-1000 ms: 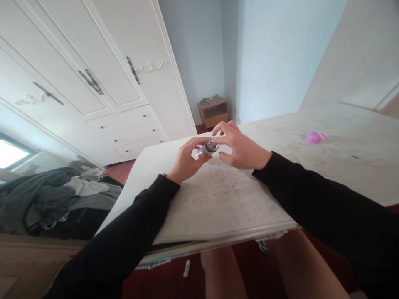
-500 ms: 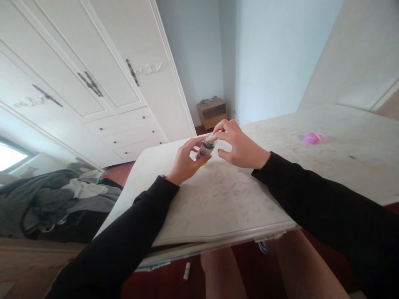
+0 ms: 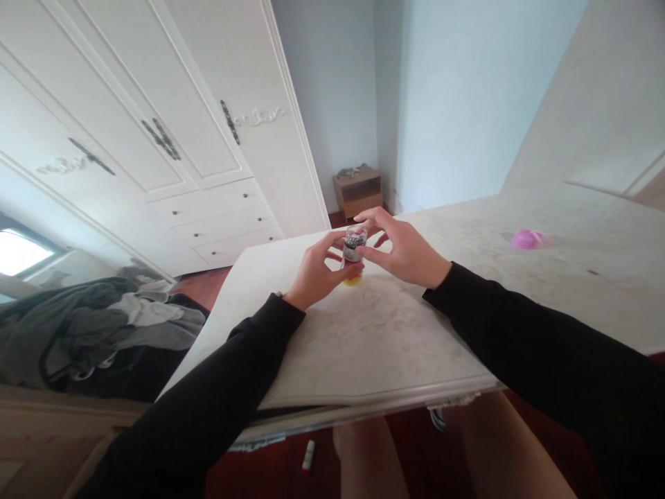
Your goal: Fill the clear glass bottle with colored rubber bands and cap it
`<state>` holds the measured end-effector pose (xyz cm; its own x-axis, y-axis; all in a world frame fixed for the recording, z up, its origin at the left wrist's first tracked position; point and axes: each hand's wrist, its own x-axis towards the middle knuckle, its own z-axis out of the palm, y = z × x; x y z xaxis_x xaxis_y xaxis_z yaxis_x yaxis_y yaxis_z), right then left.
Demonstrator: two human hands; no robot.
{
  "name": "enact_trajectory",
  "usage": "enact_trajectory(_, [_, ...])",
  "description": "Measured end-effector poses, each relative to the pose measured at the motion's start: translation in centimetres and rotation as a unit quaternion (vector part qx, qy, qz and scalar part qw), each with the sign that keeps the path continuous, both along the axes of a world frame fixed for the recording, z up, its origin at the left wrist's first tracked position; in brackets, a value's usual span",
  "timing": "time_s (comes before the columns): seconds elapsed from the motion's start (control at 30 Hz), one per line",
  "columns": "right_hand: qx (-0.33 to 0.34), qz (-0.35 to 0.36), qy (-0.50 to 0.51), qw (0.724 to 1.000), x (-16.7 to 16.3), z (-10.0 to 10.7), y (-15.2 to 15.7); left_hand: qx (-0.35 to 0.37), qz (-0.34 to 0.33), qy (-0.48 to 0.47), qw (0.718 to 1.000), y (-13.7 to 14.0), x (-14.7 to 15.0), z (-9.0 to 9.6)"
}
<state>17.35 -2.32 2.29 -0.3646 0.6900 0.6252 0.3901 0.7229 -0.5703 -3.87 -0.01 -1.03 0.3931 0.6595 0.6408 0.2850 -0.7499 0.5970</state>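
Over the far part of the white table (image 3: 395, 333), a small clear-topped bottle (image 3: 355, 242) is upright between my hands. It has a dark band below its clear rim and some red lower down. My left hand (image 3: 319, 270) wraps its lower part from the left, thumb in front. From the right, my right hand (image 3: 402, 246) closes on the upper part, thumb against the near side and fingers round the back. Something yellow (image 3: 352, 281) shows just beneath; whether it belongs to the bottle I cannot tell.
A pink object (image 3: 526, 239) lies on the table's right side. Dark and white clothes (image 3: 145, 312) are piled at left. Behind stand a white wardrobe (image 3: 208, 208) and a wooden nightstand (image 3: 358, 190). A small white tube (image 3: 308, 455) lies on the red floor.
The bottle has gone from tilted to more upright. My right thumb and fingers have moved from its open-looking top down around its sides. The camera view has shifted slightly.
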Motion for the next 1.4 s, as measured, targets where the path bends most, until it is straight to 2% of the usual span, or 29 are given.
enact_trajectory(0.27, [-0.072, 0.029, 0.097, 0.992, -0.1, -0.1, 0.1, -0.036, -0.019, -0.017, 0.999, -0.5, 0.0, 0.5])
enact_trajectory(0.4, [-0.125, 0.079, 0.169, 0.975, -0.1, -0.6, 0.8, -0.11, -0.074, -0.028, 0.991, -0.8, 0.0, 0.6])
enact_trajectory(0.47, [-0.143, 0.089, 0.175, 0.97, -0.1, -0.8, 1.2, -0.139, -0.078, -0.032, 0.987, -0.8, 0.0, 0.5])
enact_trajectory(0.53, [-0.147, 0.069, 0.155, 0.975, 0.0, -0.9, 1.5, -0.142, -0.054, -0.027, 0.988, -0.7, 0.0, 0.3])
enact_trajectory(0.6, [-0.126, 0.017, 0.111, 0.986, 0.7, -0.8, 2.0, -0.123, -0.024, -0.016, 0.992, -0.4, -0.1, 0.0])
enact_trajectory(0.7, [-0.056, -0.1, -0.063, 0.991, 3.7, -0.2, 2.9, -0.094, 0.012, -0.01, 0.995, 0.2, -0.3, -0.2])
enact_trajectory(0.77, [-0.042, -0.193, -0.217, 0.956, 7.0, 0.2, 3.4, -0.079, 0.03, -0.01, 0.996, 0.6, -0.3, -0.3])
enact_trajectory(0.83, [-0.097, -0.311, -0.305, 0.895, 10.7, 0.5, 3.7, -0.074, 0.044, -0.01, 0.996, 0.7, -0.4, -0.3])
enact_trajectory(0.9, [-0.166, -0.393, -0.339, 0.838, 14.2, 0.6, 3.8, -0.078, 0.049, -0.012, 0.996, 0.7, -0.4, -0.2])
enact_trajectory(0.97, [-0.245, -0.438, -0.368, 0.783, 16.7, 0.3, 3.9, -0.08, 0.044, -0.012, 0.996, 0.6, -0.3, -0.2])
enact_trajectory(1.0, [-0.26, -0.445, -0.372, 0.772, 17.5, 0.1, 3.9, -0.08, 0.039, -0.012, 0.996, 0.6, -0.3, -0.2])
enact_trajectory(1.13, [-0.262, -0.435, -0.383, 0.772, 18.2, -0.7, 4.1, -0.08, 0.027, -0.011, 0.996, 0.4, -0.1, -0.3])
enact_trajectory(1.4, [-0.218, -0.36, -0.395, 0.816, 16.6, -1.2, 4.5, -0.082, 0.019, -0.012, 0.996, 0.2, 0.0, -0.2])
